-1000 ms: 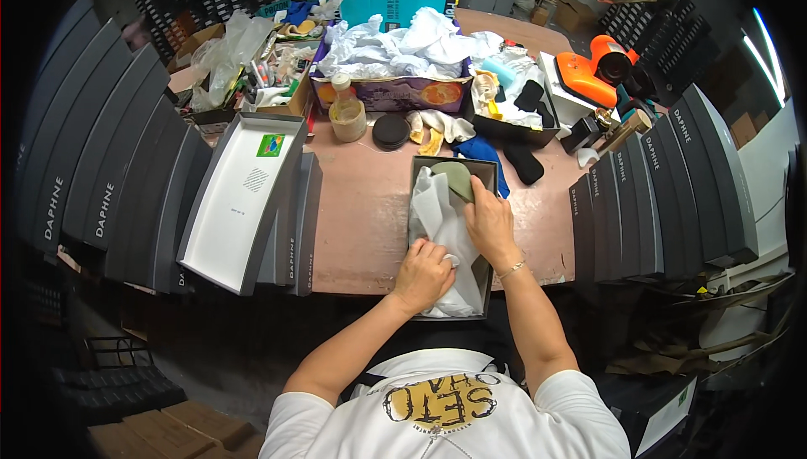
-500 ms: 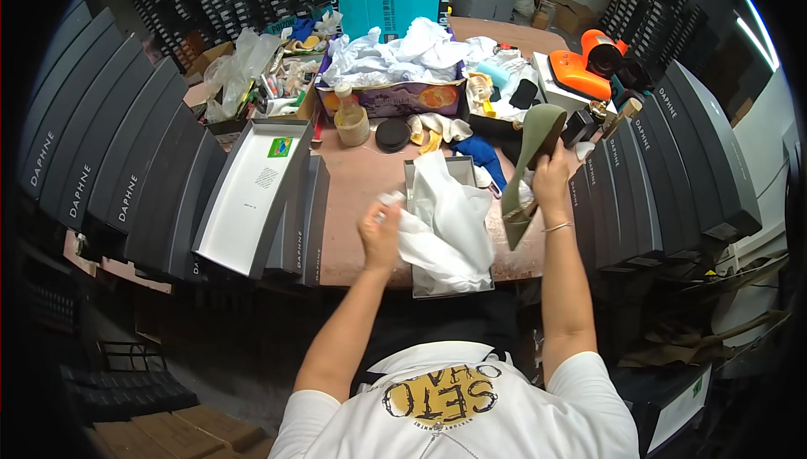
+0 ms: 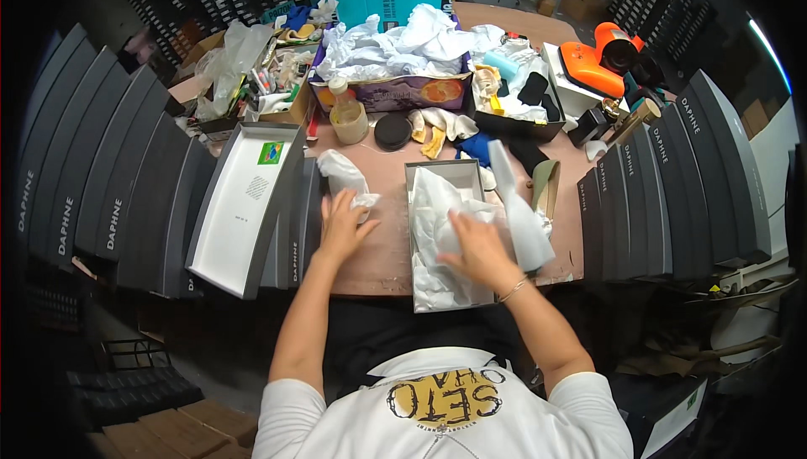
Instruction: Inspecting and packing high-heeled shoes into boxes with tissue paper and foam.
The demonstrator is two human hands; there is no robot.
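A grey shoe box (image 3: 410, 245) lined with crumpled white tissue paper (image 3: 437, 249) lies before me. My right hand (image 3: 483, 250) is over its right side, thumb and fingers apart at the tissue. Beside that hand a loose white sheet (image 3: 523, 222) stands tilted at the box's right edge. An olive-green shoe (image 3: 546, 186) rests on the table to the right, partly hidden by the sheet. At left, my left hand (image 3: 340, 228) has its fingers spread at the lower end of a white paper wad (image 3: 340, 175).
Dark shoe boxes line the left (image 3: 126, 182) and right (image 3: 672, 173) sides. An upturned box lid (image 3: 248, 207) leans at left. Farther back are a glue jar (image 3: 348, 118), a round black lid (image 3: 392, 131), a purple carton (image 3: 387, 93) of paper and an orange device (image 3: 593, 68).
The green shoe has left my right hand and lies on the table. That hand moved left over the box. My left hand moved left, and the paper wad now lies by it.
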